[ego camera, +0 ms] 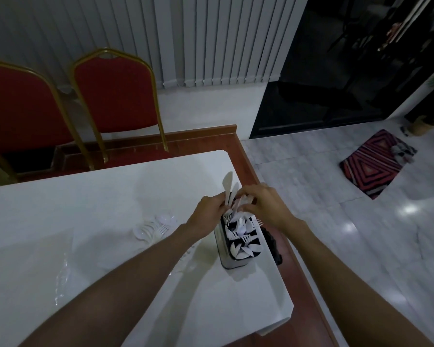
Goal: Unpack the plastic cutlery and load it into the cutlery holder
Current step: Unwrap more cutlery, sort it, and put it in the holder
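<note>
You're well into it: the cutlery holder [232, 256] stands near the right edge of the tabletop [85, 216], and its compartments already bristle with white forks and spoons, heads up. The job isn't finished, I'd say, because a loose pile of plastic cutlery [154, 227] lies on the tabletop to the left of the holder, and crumpled clear wrapping [60, 279] sits nearer you on the left.

Now the hands. Both meet just above the far end of the holder. Your left hand [209, 211] is closed around a small bundle of white knives [229, 189], their tips poking up past your fingers. Your right hand [266, 205] comes in from the other side, fingers curled narrow and pinching at the same bundle. How many pieces you hold, I can't tell; your fingers hide the handles.
</note>
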`<state>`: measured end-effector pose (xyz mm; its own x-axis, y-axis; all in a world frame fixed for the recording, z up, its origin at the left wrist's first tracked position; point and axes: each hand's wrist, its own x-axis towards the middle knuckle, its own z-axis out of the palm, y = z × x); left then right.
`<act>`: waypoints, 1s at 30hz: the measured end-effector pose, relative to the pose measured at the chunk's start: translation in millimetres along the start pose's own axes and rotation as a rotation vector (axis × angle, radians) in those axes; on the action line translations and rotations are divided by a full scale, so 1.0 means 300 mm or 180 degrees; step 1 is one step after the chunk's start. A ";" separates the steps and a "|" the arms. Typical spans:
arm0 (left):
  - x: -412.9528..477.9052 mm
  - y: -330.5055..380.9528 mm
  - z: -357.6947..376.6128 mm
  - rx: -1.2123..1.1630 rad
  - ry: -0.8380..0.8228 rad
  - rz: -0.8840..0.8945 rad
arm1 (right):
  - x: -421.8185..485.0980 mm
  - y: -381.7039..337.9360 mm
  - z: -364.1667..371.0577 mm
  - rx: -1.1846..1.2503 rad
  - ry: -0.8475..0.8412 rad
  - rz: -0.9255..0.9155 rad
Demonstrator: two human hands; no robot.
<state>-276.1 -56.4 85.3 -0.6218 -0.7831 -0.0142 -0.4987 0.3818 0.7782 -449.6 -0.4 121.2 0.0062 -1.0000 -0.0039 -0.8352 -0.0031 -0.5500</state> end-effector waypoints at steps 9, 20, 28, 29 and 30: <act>0.005 -0.028 -0.002 0.0383 -0.0327 0.0207 | -0.023 0.001 0.002 0.0380 0.0146 0.0264; -0.020 -0.068 0.018 0.0798 -0.0125 0.0156 | -0.048 0.023 0.053 0.0358 -0.0396 0.0258; -0.080 -0.035 0.020 0.0365 0.0273 0.0591 | -0.081 0.021 0.074 -0.0526 -0.0391 -0.0581; -0.083 -0.036 0.023 0.0336 0.0307 0.0531 | -0.082 0.024 0.081 -0.0620 -0.0367 -0.0571; -0.083 -0.038 0.024 0.0267 0.0337 0.0447 | -0.082 0.025 0.086 -0.0638 -0.0302 -0.0543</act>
<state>-259.3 -37.8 72.3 -0.6240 -0.7648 0.1604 -0.4628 0.5271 0.7127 -441.9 24.5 95.6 0.1997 -0.9798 -0.0087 -0.9096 -0.1821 -0.3733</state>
